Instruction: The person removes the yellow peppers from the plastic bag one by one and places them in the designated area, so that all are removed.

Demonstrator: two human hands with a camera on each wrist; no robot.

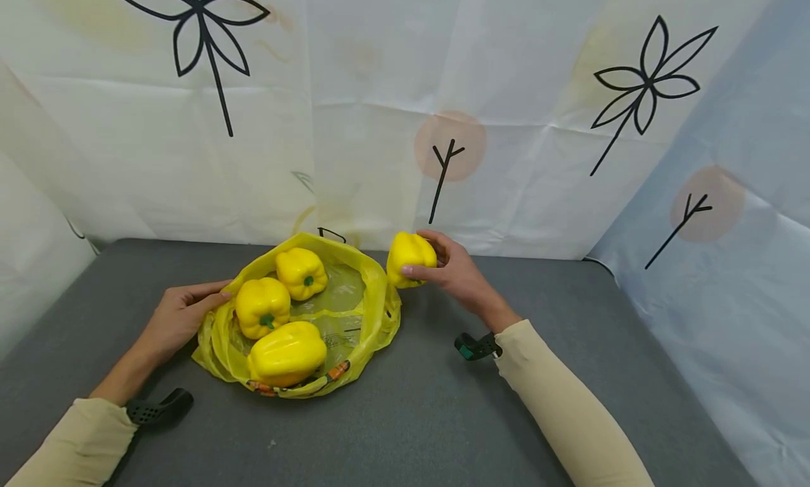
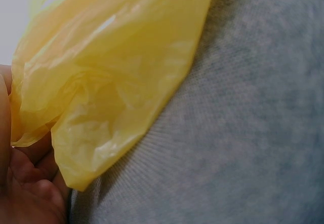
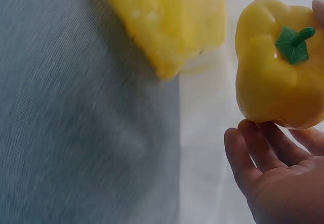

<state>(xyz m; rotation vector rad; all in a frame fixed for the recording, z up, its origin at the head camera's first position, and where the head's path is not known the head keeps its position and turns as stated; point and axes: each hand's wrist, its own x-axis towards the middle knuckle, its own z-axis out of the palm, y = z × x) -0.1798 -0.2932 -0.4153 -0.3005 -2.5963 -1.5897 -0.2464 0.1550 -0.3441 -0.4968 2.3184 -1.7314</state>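
Note:
A yellow plastic bag (image 1: 373, 290) lies wide-mouthed on the grey table. Inside it, toward the left, are a back bell pepper (image 1: 301, 273), a middle bell pepper (image 1: 262, 306) and a larger front bell pepper (image 1: 287, 353), all yellow. My left hand (image 1: 180, 315) pinches the bag's left rim between thumb and fingers; the left wrist view shows the bag's folds (image 2: 111, 92) hiding some fingertips. Just off the bag's right rim, my right hand (image 1: 452, 269) holds another yellow bell pepper (image 1: 408, 258). Its green stem (image 3: 294, 44) shows in the right wrist view.
The grey table (image 1: 443, 417) extends around the bag. A white cloth wall (image 1: 354, 121) with plant drawings stands behind it, and a side cloth (image 1: 747, 276) rises on the right. Dark bands (image 1: 477, 346) circle both wrists.

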